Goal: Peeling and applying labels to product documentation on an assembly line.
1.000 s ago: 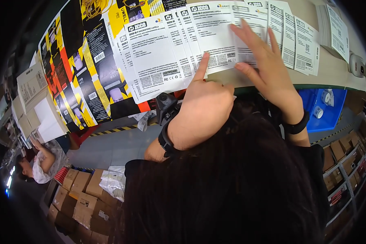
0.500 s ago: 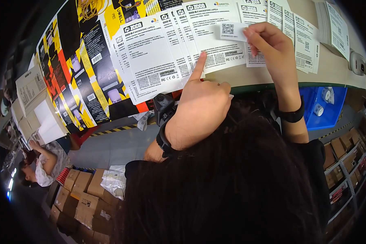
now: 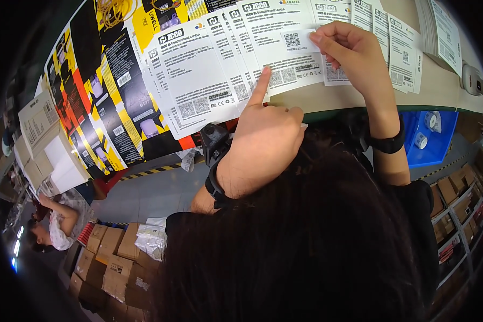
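Observation:
A small white label point(image 3: 293, 42) with a square code lies against or just over the blank middle of a printed white sheet point(image 3: 279, 59). Its right edge is pinched between the thumb and fingers of my right hand point(image 3: 351, 51). To the left, my left hand point(image 3: 265, 142) presses its outstretched index fingertip on the same sheet's lower left part. The other fingers of that hand are curled in; a pale edge shows beside them, and what they hold, if anything, is hidden. Similar printed sheets point(image 3: 193, 80) overlap in a fanned row on both sides.
A thick stack of sheets point(image 3: 445, 37) stands at the table's far right, near a white device point(image 3: 472, 80). Colourful printed packaging sheets point(image 3: 121, 70) cover the left side. Below the table edge are a blue bin point(image 3: 432, 145) and cardboard boxes point(image 3: 118, 273). Another person point(image 3: 59, 220) sits at left.
My right hand has moved the label slightly left and up, and it now sits flatter and squarer to the sheet. My left hand has barely moved.

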The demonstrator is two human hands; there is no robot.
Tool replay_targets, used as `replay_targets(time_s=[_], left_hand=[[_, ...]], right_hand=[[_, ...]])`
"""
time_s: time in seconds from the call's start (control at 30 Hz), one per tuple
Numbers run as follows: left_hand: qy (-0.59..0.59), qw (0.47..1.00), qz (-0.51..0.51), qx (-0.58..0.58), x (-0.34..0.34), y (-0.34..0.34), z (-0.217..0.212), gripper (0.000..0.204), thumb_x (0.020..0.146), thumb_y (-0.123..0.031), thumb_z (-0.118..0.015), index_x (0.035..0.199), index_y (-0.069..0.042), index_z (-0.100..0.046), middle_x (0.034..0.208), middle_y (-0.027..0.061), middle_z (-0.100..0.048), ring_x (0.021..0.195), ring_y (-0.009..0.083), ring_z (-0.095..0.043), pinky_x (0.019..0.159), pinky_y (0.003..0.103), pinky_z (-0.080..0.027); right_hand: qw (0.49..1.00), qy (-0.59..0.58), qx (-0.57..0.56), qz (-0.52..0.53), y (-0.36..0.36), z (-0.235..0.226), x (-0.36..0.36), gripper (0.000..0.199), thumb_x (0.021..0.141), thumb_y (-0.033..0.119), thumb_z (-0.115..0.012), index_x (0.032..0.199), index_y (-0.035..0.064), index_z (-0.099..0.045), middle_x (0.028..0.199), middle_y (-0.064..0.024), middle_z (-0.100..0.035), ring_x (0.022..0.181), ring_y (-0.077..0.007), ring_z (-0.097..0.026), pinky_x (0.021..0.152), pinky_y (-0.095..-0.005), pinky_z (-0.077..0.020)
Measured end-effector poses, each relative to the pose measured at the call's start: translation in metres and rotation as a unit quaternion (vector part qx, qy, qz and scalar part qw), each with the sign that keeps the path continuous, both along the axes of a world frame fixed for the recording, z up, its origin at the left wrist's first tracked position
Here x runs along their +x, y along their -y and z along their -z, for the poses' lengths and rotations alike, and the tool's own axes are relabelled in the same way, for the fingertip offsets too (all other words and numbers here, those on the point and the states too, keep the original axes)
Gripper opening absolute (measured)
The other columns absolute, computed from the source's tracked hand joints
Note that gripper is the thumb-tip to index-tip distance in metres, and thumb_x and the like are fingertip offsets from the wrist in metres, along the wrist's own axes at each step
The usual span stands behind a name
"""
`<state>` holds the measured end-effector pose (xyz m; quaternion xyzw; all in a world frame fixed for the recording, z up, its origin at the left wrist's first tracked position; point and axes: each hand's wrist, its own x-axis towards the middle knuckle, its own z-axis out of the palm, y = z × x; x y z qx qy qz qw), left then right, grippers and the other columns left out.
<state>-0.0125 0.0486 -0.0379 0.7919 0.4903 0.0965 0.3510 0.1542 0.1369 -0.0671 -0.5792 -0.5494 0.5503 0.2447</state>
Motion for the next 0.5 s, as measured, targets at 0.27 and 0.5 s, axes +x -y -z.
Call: replay_targets(time_s=[0.27, 0.5], left_hand=[[-0.002, 1.0, 0.003, 0.015, -0.0032, -0.0022, 0.0034, 0.016, 0.075, -0.014, -0.061, 0.065, -0.003, -0.055, 0.051, 0.0091, -0.052, 0.054, 0.0265, -0.056, 0.109, 0.044, -0.016], [0.001, 1.0, 0.0, 0.003, -0.003, -0.0045, 0.002, 0.017, 0.075, -0.016, -0.062, 0.065, -0.005, -0.053, 0.05, 0.0091, -0.051, 0.055, 0.0283, -0.055, 0.109, 0.044, -0.015]], right_hand=[[0.999, -0.029, -0.011, -0.013, -0.0038, 0.0039, 0.0003, 0.016, 0.082, 0.016, -0.063, 0.085, 0.0005, -0.062, 0.065, 0.0032, -0.054, 0.055, -0.0016, -0.043, 0.05, -0.0157, -0.0329], [1.0, 0.008, 0.012, -0.017, -0.0063, 0.0101, 0.0003, 0.016, 0.082, 0.016, -0.063, 0.087, 0.0008, -0.062, 0.064, 0.0029, -0.054, 0.056, -0.0015, -0.043, 0.05, -0.015, -0.0337]])
